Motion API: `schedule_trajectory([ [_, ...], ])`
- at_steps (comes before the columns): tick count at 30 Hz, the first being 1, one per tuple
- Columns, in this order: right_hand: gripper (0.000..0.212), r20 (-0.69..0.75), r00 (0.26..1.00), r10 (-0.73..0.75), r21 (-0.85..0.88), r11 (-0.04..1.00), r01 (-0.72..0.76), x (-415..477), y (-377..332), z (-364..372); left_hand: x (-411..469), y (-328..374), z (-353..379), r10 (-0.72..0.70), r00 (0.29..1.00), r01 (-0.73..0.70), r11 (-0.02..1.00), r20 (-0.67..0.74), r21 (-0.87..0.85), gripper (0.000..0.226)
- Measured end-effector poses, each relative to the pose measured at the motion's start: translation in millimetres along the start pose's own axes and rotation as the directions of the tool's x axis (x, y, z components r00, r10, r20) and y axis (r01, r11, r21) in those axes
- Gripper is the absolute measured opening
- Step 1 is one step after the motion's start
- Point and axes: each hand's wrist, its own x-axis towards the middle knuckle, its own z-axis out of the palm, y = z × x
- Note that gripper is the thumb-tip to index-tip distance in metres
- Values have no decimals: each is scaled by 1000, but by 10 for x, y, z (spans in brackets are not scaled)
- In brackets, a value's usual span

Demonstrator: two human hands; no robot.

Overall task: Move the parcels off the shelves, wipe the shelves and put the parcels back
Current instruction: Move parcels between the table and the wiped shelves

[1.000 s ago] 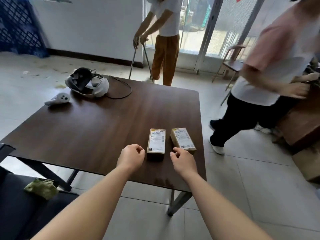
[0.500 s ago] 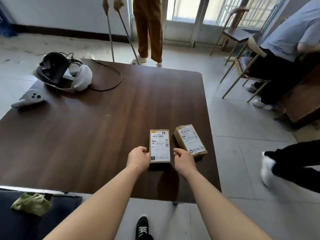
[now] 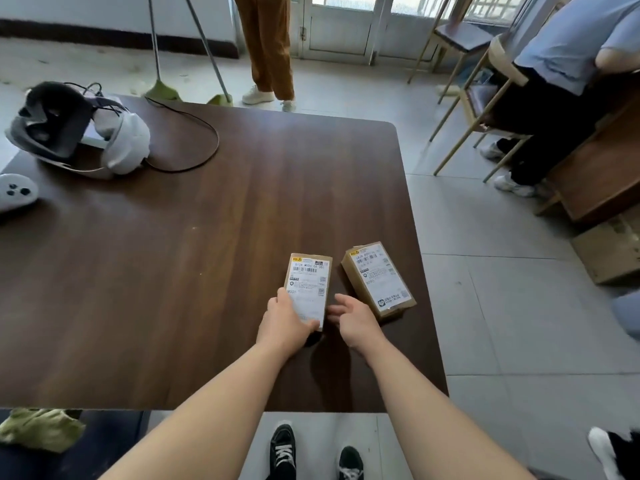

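Two small brown cardboard parcels with white shipping labels are over the dark wooden table point(image 3: 173, 271), near its right front corner. My left hand point(image 3: 282, 322) grips the near end of the left parcel point(image 3: 308, 285), thumb across its label. My right hand point(image 3: 353, 318) hovers beside that parcel with fingers loosely spread, holding nothing. The right parcel point(image 3: 379, 280) lies flat on the table, angled, just right of my right hand. No shelves are in view.
A white VR headset point(image 3: 76, 133) with a cable and a controller point(image 3: 15, 192) lie at the table's far left. A green cloth point(image 3: 38, 429) lies on a dark seat at the lower left. A person with a broom stands beyond the table; another sits on a chair point(image 3: 485, 95) at the right.
My left hand has closed round the near end of the left parcel, while my right hand has come off it and opened. The view has tilted further down.
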Motion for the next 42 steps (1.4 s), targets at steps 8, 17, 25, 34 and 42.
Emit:
schedule_trajectory([
  [8, 53, 20, 993, -119, -120, 985, 120, 36, -32, -150, 53, 37, 143, -5, 999, 9, 994, -42, 109, 114],
  [17, 54, -130, 871, -474, -798, 571, 192, 210, -55, -743, -66, 145, 171, -124, 983, 130, 991, -137, 35, 111],
  [25, 81, -10, 963, -270, -852, 506, 133, 338, 17, -869, -243, 233, 185, -263, 939, 269, 963, -223, -3, 108],
  [34, 87, 162, 936, -313, -881, 381, 280, 239, -136, -644, -612, -65, 178, -420, 838, 404, 907, -349, -122, 103],
  [42, 85, 423, 816, -394, -769, 319, 553, -138, -243, 56, -1120, -521, 29, -559, 707, 500, 828, -433, -252, 100],
])
